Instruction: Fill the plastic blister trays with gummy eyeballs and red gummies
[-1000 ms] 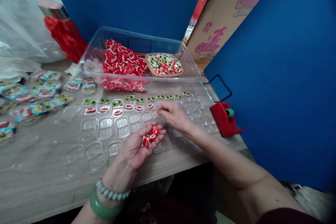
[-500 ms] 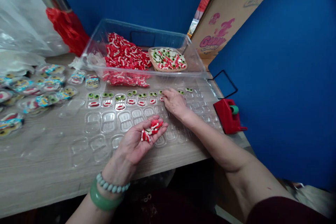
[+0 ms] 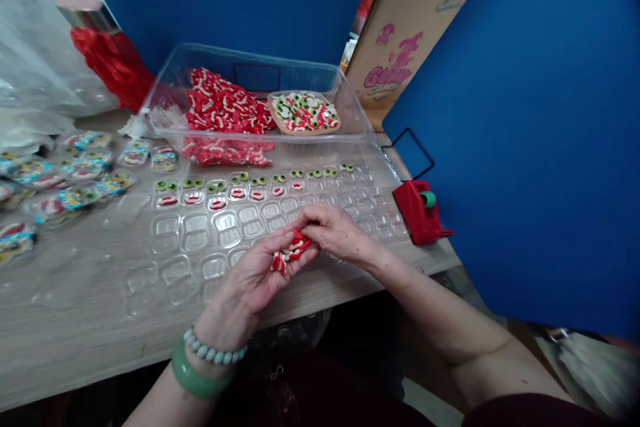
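1. Where the two hands meet above the tray, a small clump of red-and-white gummy candies [image 3: 291, 250] is held in the cupped palm of the left hand [image 3: 255, 273], and the left-hand fingers [image 3: 280, 243] are curled partly closed around it.
2. The right hand [image 3: 337, 232] is pressed against the clump from above, with the right-hand fingers [image 3: 313, 219] bent down onto the pieces; whether a piece is pinched between them cannot be told.
3. Beneath both hands, a clear plastic blister tray [image 3: 197, 230] is laid on a grey wood-grain tabletop [image 3: 65, 287]. Its far cavities are filled with round green gummy eyes [image 3: 217, 187] and red-and-white gummy lips [image 3: 217, 203], while its near cavities are unfilled.
4. Behind the tray, a transparent plastic storage bin [image 3: 255, 63] is set down, and a heap of loose red-and-white gummy pieces [image 3: 225, 107] and a tan oval dish of mixed gummies [image 3: 304, 113] are held inside it.
5. To the left, colourful sealed candy packets [image 3: 75, 173] are spread across the tabletop, near a red-wrapped jar [image 3: 113, 63].
6. To the right, a red tape dispenser [image 3: 419, 210] is placed near the tabletop edge, before a blue panel [image 3: 500, 147] and a pink-printed cardboard box [image 3: 400, 33].
7. A green bangle [image 3: 197, 368] and a pale beaded bracelet [image 3: 215, 353] are worn on the left wrist.
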`<state>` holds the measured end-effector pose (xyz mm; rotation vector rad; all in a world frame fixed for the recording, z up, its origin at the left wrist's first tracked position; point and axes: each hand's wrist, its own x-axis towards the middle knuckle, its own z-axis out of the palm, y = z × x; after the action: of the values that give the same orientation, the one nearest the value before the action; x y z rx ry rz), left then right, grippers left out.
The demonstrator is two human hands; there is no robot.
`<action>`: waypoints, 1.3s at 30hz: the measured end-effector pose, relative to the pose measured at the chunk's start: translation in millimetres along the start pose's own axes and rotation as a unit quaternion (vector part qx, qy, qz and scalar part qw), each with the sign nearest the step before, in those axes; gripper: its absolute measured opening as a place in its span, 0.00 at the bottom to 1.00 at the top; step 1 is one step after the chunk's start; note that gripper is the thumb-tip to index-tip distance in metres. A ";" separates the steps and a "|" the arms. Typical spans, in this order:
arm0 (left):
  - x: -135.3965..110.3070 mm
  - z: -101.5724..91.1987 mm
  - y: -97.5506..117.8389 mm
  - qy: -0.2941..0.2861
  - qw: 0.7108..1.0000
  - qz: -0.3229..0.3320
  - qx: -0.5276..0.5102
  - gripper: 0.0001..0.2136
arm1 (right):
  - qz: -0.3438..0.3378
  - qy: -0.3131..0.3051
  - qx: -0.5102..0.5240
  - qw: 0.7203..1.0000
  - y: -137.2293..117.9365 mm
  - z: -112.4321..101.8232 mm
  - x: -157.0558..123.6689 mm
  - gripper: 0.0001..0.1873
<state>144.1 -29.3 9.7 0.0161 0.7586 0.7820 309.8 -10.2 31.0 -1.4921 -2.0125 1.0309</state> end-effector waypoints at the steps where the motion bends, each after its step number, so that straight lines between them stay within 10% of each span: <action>1: -0.1 1.0 -0.8 0.018 1.000 -0.001 -0.002 0.11 | 0.012 0.007 0.012 1.000 2.0 0.5 -1.8 0.10; 9: -1.5 9.7 -7.1 0.021 0.999 -0.005 0.036 0.09 | -0.109 -0.001 -0.074 0.991 6.5 -5.6 -23.7 0.11; 20: -1.5 16.0 -13.9 0.035 0.991 0.032 0.123 0.05 | 0.133 0.033 0.300 0.944 25.6 -4.2 -20.7 0.05; 32: 8.4 11.5 -22.9 0.027 0.984 0.011 0.178 0.04 | -0.032 0.032 -0.090 0.995 5.1 -11.3 -39.7 0.08; 39: 8.8 25.4 -18.4 0.114 0.990 -0.048 0.063 0.06 | 0.097 0.119 0.251 0.956 13.8 10.2 -27.5 0.03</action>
<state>175.6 -30.5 17.9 0.0036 1.0184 0.6507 320.2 -37.2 16.4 -1.4604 -1.3290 1.2559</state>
